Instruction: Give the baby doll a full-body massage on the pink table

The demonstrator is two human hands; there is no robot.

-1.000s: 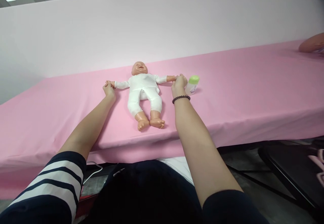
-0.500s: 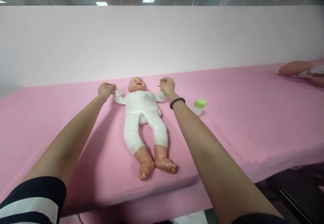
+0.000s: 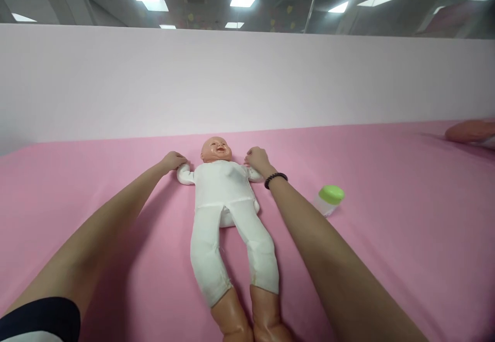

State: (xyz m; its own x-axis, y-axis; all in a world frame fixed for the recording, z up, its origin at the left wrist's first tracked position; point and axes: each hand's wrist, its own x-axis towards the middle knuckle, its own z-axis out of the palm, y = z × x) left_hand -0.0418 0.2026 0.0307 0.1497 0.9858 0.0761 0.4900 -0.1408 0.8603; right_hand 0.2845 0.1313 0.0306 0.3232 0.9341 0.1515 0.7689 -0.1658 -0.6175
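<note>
A baby doll point(image 3: 222, 184) with a white cloth body lies on its back, its head toward the wall and its feet toward me. My left hand point(image 3: 174, 161) is closed around the doll's hand on the left side, which is mostly hidden by my fingers. On the other side, my right hand point(image 3: 258, 159) has its fingers curled around the doll's other hand. Both doll arms are bent, with the hands up near head level. A dark beaded bracelet point(image 3: 275, 178) circles my right wrist.
A bottle with a green cap point(image 3: 331, 194) lies behind my right forearm. The pink-covered table point(image 3: 386, 218) meets a white wall point(image 3: 247, 84) at the back. Part of another doll point(image 3: 469, 130) shows at the far right edge.
My view has moved closer and tilted up, so the doll looks larger and lower. Both hands stay at the doll's hands, whose arms look more bent at the sides.
</note>
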